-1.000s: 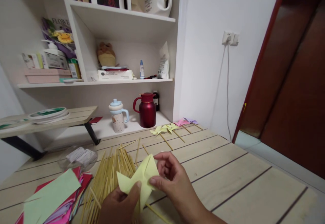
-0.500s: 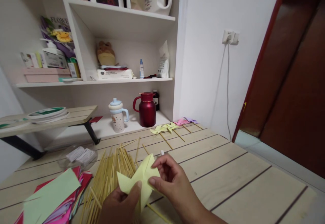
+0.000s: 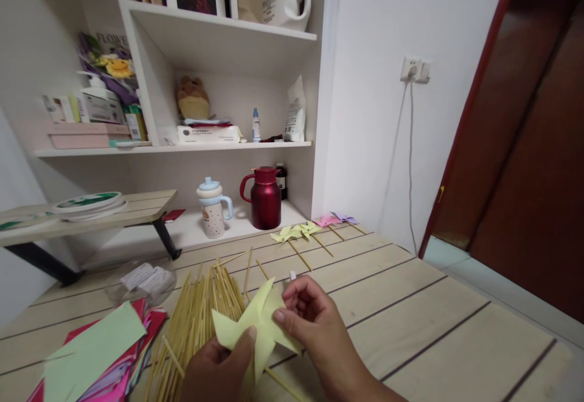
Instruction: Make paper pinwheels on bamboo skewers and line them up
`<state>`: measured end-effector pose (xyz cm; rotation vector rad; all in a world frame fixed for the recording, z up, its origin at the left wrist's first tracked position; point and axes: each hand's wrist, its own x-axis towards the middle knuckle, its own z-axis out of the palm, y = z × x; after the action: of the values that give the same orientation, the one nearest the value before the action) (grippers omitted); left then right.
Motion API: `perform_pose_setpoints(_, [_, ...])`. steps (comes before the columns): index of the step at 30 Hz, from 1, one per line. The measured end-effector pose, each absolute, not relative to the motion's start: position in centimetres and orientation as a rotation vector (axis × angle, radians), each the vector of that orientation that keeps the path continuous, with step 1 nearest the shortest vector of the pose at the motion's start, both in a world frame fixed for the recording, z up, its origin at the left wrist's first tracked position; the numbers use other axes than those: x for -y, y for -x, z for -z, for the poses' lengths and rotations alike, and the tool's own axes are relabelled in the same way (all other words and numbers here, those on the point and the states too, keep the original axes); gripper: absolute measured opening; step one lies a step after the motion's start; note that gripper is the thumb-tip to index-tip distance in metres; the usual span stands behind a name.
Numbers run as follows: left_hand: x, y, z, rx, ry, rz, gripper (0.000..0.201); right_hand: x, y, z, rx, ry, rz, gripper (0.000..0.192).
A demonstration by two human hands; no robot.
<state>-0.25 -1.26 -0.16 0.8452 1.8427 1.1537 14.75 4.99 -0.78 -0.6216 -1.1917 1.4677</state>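
A pale yellow paper pinwheel (image 3: 258, 323) is held up over the near part of the table, its blades folded in toward the middle. My left hand (image 3: 219, 365) is closed on its lower left, with the thumb pressed near the centre. On the right side, my right hand (image 3: 314, 326) pinches a blade between thumb and fingers. Beneath and left of the pinwheel lies a spread bundle of thin wooden sticks (image 3: 196, 311). One loose stick (image 3: 285, 384) pokes out below the paper. Whether it touches the pinwheel is hidden.
Coloured paper sheets (image 3: 95, 347) are stacked at the near left, by a clear container (image 3: 141, 280) of small white packets. Finished yellow pinwheels (image 3: 292, 232) on sticks lie farther back, beside pink and purple ones. A red jug (image 3: 266, 201) and a speckled cup (image 3: 212, 213) stand behind.
My right hand has shifted slightly right along the paper, and the right blade now shows more spread out. The left hand keeps its hold. The view has moved a little.
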Motion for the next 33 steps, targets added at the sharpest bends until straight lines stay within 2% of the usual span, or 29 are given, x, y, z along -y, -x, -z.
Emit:
perform_pose_setpoints(6, [1.2,0.0,0.0,-1.851,-0.841,-1.171,0.042,-4.8,-15.1,0.5,1.414,0.612,-1.227,0.004])
perform_pose_setpoints(13, [1.8,-0.6,-1.1,-1.876,-0.771,-1.198,0.04,-4.2,-15.1,0.2,1.558,0.593,-1.152,0.021])
perform_pose_setpoints(18, [1.7,-0.6,-1.6,-1.863,-0.75,-1.214,0.047,-4.1,-15.3,0.0,1.623,0.593,-1.175,0.007])
perform_pose_setpoints(23, [1.6,0.0,-0.8,-1.795,-0.704,-1.23,0.051,-4.2,-15.4,0.5,1.664,0.532,-1.208,0.028])
perform_pose_setpoints(26, [1.6,0.3,-0.2,-1.809,-0.759,-1.208,0.047,-4.5,-15.6,0.7,1.651,0.555,-1.212,0.032])
perform_pose_setpoints(31, [1.7,0.1,-0.6,-1.869,-0.807,-1.229,0.046,-4.9,-15.6,0.8,1.571,0.589,-1.213,0.006])
perform_pose_setpoints(33, [1.7,-0.2,-1.0,-1.893,-0.788,-1.239,0.045,-4.9,-15.6,0.7,1.564,0.592,-1.22,0.008])
